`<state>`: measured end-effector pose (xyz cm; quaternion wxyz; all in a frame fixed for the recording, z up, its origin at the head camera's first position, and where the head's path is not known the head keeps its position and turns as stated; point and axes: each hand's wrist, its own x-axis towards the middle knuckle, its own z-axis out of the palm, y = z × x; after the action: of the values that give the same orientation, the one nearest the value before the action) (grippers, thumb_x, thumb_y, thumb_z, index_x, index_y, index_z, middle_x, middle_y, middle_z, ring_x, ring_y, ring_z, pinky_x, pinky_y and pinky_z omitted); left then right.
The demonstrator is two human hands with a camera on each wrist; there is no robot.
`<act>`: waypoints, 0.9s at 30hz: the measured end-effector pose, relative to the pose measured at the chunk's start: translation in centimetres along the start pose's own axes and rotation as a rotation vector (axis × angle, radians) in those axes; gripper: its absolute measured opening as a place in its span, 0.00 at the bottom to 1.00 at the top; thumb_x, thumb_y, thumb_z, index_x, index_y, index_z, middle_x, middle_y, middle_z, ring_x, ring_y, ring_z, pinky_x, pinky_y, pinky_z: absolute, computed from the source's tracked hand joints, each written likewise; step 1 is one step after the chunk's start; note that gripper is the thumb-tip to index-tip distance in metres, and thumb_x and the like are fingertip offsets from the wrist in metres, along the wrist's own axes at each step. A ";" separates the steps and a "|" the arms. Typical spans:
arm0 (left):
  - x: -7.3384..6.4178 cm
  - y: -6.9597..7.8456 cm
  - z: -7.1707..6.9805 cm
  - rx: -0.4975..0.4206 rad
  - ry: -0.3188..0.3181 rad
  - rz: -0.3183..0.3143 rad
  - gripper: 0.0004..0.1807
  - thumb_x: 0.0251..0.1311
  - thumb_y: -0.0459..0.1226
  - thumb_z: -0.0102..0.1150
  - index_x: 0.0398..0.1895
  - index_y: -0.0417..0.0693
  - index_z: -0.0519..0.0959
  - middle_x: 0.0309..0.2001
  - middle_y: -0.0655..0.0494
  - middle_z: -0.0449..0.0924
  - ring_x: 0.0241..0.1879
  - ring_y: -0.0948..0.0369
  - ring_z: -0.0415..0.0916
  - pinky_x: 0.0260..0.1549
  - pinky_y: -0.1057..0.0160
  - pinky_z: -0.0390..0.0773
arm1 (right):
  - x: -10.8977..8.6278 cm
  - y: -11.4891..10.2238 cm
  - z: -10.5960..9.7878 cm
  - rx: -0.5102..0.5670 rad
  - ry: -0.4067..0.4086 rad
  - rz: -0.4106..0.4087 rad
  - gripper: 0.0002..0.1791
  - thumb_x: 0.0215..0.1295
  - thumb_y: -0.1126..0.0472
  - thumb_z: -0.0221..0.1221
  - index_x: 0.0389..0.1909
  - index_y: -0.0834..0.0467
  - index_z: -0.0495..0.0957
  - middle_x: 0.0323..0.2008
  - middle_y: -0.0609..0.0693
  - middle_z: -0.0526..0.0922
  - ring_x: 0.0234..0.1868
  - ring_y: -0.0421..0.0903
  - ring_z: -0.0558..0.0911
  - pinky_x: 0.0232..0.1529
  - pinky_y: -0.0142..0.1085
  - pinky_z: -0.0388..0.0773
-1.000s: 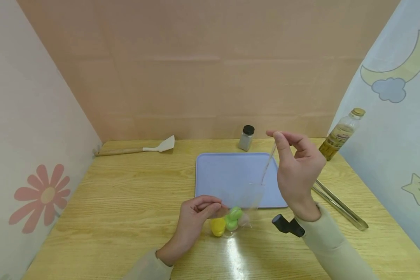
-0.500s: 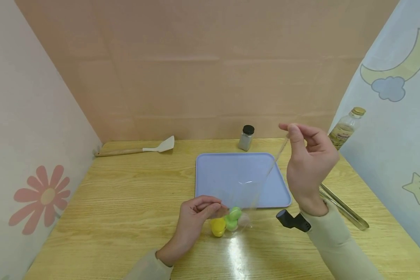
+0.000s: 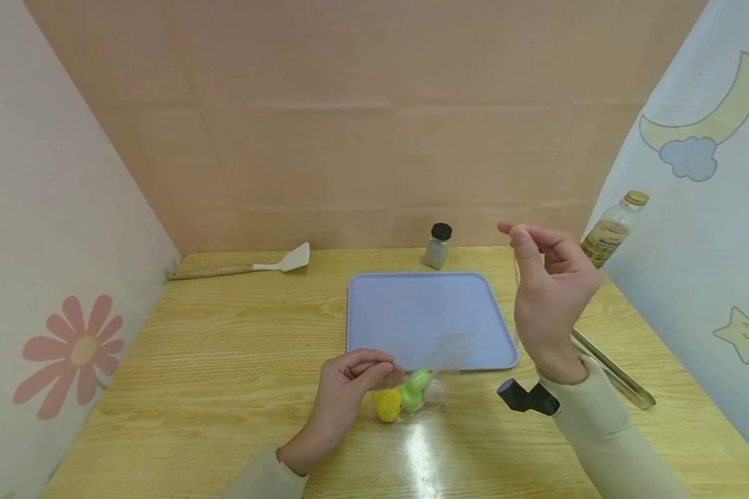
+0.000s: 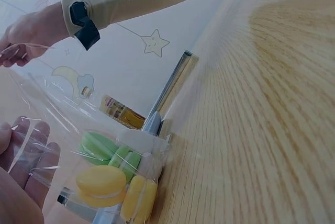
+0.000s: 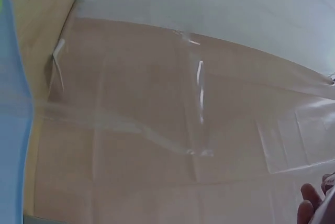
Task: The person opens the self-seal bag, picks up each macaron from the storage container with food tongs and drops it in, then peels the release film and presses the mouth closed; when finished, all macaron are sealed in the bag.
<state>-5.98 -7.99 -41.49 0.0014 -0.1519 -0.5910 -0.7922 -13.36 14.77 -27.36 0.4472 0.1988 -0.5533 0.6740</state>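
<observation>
My left hand [image 3: 348, 388] pinches the upper edge of a clear plastic bag [image 4: 47, 101] in front of the tray. Inside lie yellow macarons [image 4: 101, 182], green macarons [image 3: 415, 389] and a pale one [image 3: 433, 393], low over the table. To the right and higher up, my right hand [image 3: 552, 294] pinches a thin clear strip [image 3: 517, 267] between thumb and forefinger. The strip hangs down from the fingertips, apart from the bag in the head view. In the right wrist view only some fingers [image 5: 309, 203] show at the lower right corner.
A blue tray [image 3: 424, 312] lies mid-table, with a black-capped jar [image 3: 438, 246] behind it. Metal tongs [image 3: 618, 374] and an oil bottle [image 3: 608, 229] are on the right. A spatula [image 3: 243, 269] lies back left, and walls enclose the table.
My right hand has moved up and right, then stayed nearly still. The clear strip, earlier stretched to the bag, now hangs straight from it. The left hand has stayed put.
</observation>
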 end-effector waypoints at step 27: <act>0.1 -0.4 -0.2 0.010 -0.018 0.029 0.09 0.68 0.30 0.61 0.43 0.28 0.82 0.39 0.39 0.87 0.40 0.55 0.87 0.43 0.54 0.84 | -4.2 5.8 -7.7 -0.549 -0.278 0.226 0.06 0.71 0.66 0.63 0.42 0.66 0.85 0.27 0.59 0.86 0.22 0.43 0.78 0.22 0.26 0.70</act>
<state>-6.23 -8.04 -41.84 0.0084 -0.1678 -0.5925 -0.7878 -14.24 20.38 -36.23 0.3264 0.0984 -0.7887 0.5116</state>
